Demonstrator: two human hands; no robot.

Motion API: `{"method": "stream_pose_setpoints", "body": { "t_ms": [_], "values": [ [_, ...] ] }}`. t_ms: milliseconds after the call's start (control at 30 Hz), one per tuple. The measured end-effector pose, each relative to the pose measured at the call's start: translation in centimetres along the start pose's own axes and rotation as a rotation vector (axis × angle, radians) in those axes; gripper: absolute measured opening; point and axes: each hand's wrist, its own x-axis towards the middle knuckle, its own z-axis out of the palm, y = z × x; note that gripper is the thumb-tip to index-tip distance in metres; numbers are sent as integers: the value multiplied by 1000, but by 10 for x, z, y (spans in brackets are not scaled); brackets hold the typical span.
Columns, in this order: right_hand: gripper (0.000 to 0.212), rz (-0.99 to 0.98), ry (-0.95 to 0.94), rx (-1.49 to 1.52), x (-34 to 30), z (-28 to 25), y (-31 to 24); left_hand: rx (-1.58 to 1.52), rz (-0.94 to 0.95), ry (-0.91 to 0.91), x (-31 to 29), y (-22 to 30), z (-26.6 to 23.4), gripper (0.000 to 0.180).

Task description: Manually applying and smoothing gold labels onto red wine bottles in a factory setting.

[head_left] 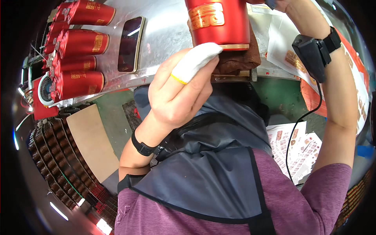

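Note:
A shiny red canister (229,29) with a gold emblem and a gold rim lies over a folded brown cloth (250,51) at the table's edge. My left hand (178,88) is closed at the canister's near end, its fingers curled against the base. One finger wears a white cloth finger cover (197,60) with a yellow hem. Beyond the canister's right side, my right hand (280,4) is cut off by the top edge, so most of its fingers are hidden. Something dark blue shows at that hand.
Several similar red canisters (84,43) lie in a group on the metal table (160,35) at left, beside a phone (131,45). Sheets of gold stickers (291,55) lie at right. More printed sheets (293,145) sit lower down. A cable hangs from my right wrist device (311,55).

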Motion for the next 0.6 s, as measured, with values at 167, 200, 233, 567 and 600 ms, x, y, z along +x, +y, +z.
{"method": "stream_pose_setpoints", "body": {
  "t_ms": [167, 200, 233, 567, 600],
  "values": [
    [43, 21, -10, 46, -5, -35, 18, 9, -44, -20, -2, 1, -6, 41],
    [43, 27, -15, 55, -2, -38, 19, 19, -46, -30, -2, 1, -6, 41],
    [42, 33, -21, 62, 1, -38, 22, 30, -48, -40, -2, 0, -6, 41],
    [41, 99, -96, 86, 7, -13, 15, 66, 54, -39, 5, 2, -2, 42],
    [41, 105, -97, 84, 11, -18, 14, 70, 51, -50, 11, 7, -3, 42]
  ]
}}
